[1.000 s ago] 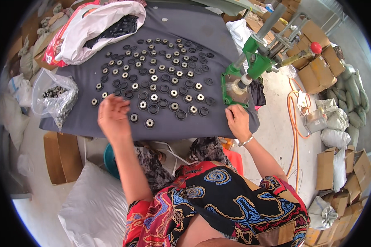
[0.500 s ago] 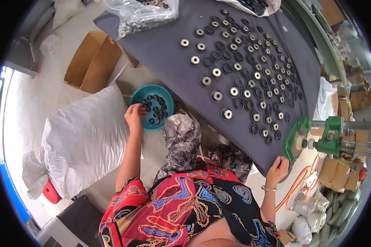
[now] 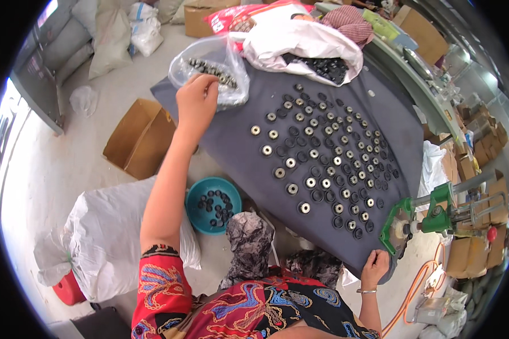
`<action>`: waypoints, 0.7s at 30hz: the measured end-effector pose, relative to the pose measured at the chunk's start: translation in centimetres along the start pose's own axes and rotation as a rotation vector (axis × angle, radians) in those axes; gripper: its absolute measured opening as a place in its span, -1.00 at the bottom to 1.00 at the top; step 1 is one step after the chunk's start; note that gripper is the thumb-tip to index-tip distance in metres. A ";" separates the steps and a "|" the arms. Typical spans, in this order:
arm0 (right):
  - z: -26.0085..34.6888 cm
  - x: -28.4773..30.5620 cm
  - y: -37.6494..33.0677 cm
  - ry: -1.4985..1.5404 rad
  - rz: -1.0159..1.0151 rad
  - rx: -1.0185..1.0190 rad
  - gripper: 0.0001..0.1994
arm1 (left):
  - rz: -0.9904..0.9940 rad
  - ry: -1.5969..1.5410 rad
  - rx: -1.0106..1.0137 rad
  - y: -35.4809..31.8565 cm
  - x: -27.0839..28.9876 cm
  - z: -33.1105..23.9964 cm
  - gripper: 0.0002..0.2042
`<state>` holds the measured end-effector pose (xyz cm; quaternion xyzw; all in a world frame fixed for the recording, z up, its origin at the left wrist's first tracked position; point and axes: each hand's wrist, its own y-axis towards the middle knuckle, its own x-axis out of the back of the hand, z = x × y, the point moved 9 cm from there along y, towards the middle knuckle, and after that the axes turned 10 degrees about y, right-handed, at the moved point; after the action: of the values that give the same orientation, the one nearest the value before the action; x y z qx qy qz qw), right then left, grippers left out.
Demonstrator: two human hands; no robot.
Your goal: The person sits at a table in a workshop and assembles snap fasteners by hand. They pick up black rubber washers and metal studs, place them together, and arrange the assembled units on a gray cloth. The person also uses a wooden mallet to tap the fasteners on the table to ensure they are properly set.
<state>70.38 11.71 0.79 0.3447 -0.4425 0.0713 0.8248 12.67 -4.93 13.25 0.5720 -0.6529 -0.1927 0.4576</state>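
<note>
Partway, I'd judge: many black rings [image 3: 317, 195] carry metal bearings [image 3: 305, 208], others none; my left hand [image 3: 198, 101] at the 11 o'clock plastic bag [image 3: 236, 63], right hand [image 3: 375, 268] at 4, both curled, can't tell if gripping.

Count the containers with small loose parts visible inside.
3: clear plastic bag at the left end of the table, by the left hand; white sack at its far edge; teal bowl on the floor. Others may be hidden.
</note>
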 end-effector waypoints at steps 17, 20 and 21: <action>0.8 1.3 0.6 -0.009 -0.100 0.039 -0.89 | 0.927 0.672 -0.031 2.7 -17.1 8.9 -0.55; 1.1 1.6 0.6 -0.009 -0.104 0.041 -0.89 | 0.947 0.738 -0.122 2.5 -18.7 10.8 -0.58; 1.0 1.8 0.5 -0.020 -0.111 0.031 -0.89 | 0.953 0.734 -0.149 2.4 -19.5 10.3 -0.59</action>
<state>70.53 11.14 2.79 0.3821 -0.4296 0.0289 0.8177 1.42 10.96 2.56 0.2121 -0.6214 0.1980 0.7277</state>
